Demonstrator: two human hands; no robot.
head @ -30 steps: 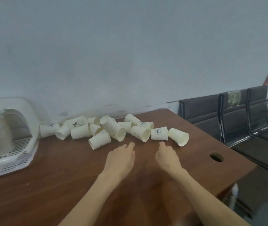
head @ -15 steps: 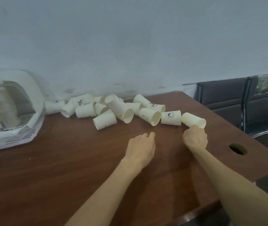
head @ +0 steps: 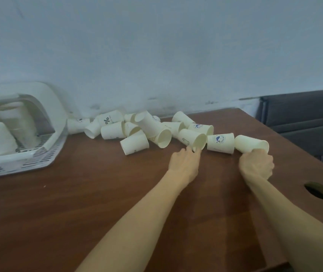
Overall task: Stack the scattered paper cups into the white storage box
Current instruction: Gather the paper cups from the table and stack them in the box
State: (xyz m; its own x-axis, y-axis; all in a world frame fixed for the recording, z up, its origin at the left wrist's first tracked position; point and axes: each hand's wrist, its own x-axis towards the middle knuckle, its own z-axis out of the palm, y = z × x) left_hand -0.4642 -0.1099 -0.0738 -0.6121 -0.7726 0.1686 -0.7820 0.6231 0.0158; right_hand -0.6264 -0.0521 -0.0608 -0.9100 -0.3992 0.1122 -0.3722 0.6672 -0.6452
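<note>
Right hand [head: 256, 163] curled in a grip around the end cup [head: 250, 143] near the surface's [head: 78, 203] right edge, left hand [head: 185, 163] loose-fingered, touching a neighbouring cup [head: 192, 138]: risk judged that crushing thin paper or nudging the row [head: 147, 130] rolls cups off, away from the white storage box [head: 44, 150] at far left.

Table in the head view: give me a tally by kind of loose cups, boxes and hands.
Loose paper cups: 15, approximate because the pile overlaps
White storage box: 1
Hands: 2, the left hand touching a cup's rim and the right hand gripping the rightmost cup
Total: 18, approximate
</note>
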